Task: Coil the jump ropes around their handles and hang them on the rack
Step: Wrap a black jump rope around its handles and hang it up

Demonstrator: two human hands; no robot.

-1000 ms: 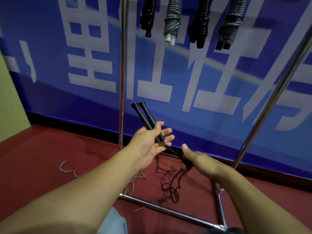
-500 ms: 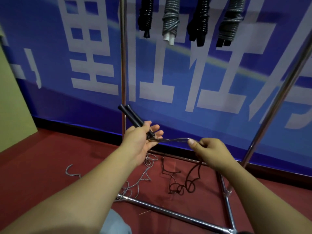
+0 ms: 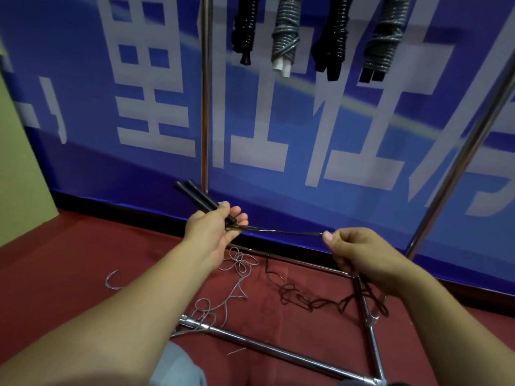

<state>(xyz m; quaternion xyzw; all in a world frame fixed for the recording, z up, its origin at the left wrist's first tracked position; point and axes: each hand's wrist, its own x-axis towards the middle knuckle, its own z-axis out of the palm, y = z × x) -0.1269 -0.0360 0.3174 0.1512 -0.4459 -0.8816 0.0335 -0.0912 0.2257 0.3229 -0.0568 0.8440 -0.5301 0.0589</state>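
My left hand (image 3: 214,232) grips two black jump-rope handles (image 3: 200,199) held side by side, their free ends pointing up and left. The dark rope (image 3: 281,232) runs taut from the handles to my right hand (image 3: 359,254), which pinches it between thumb and fingers. The rest of that rope (image 3: 306,298) trails below my right hand in loose loops on the red floor. A grey rope (image 3: 237,277) lies tangled on the floor under my left wrist. Several coiled ropes (image 3: 284,43) hang from the top of the chrome rack (image 3: 205,107).
The rack's base bars (image 3: 278,351) cross the red carpet in front of me, with an upright (image 3: 457,168) slanting at the right. A blue banner with white characters (image 3: 278,121) covers the wall behind. A yellow-green wall (image 3: 19,162) is at the left.
My right hand has slid along the rope to the right, away from the handles, drawing a taut length between the hands. More dark rope has lifted and spread across the floor.
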